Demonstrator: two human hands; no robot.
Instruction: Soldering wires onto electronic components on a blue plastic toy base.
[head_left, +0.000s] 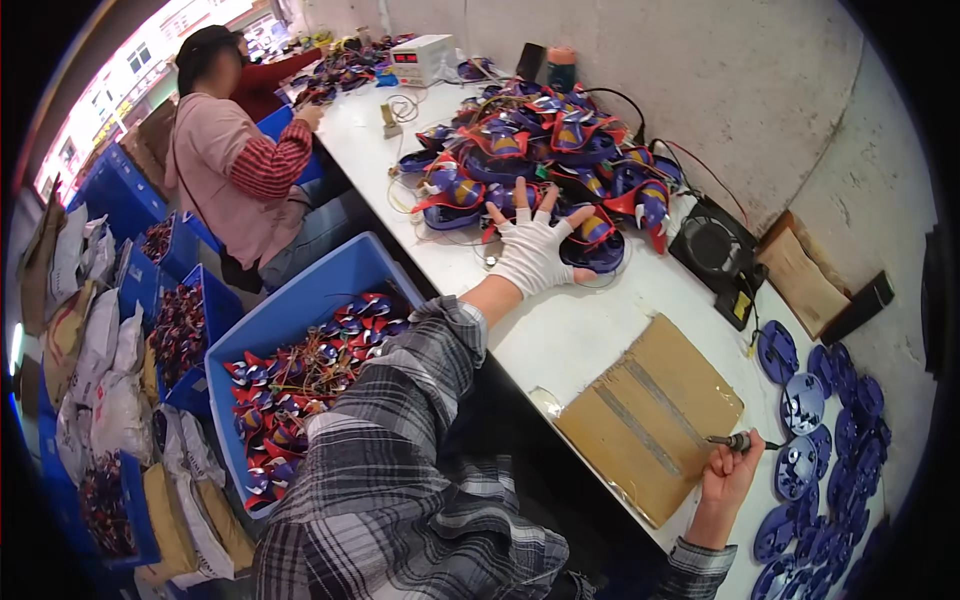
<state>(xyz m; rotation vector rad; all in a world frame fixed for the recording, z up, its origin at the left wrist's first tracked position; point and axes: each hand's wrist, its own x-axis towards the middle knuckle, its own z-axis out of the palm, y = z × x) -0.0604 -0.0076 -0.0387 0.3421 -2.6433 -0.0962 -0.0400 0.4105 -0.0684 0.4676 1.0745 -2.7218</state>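
Pen-shaped tool (738, 441) w/ dark grip is over the R edge of a brown cardboard sheet (640, 385), pinched btwn thumb & fingers of the bare R hand (727, 480), metal tip pointing L. L hand (535, 250), in a white fingerless glove, has fingers spread wide at the near edge of a heap of purple-&-red plastic pcs (520, 135); can't tell if it's touching any. All on the white desk (525, 345). R of the sheet: many shiny purple round shells (802, 403). Btwn shells & heap, a black device (712, 240) w/ round top. Far end: white box (424, 62) w/ red digital display. L of desk, a blue crate (222, 385) full of similar red/purple pcs w/ wires; beyond, a co-worker (220, 150) in pink top w/ red checked sleeve, sitting at the desk; white sacks (115, 410) far L.
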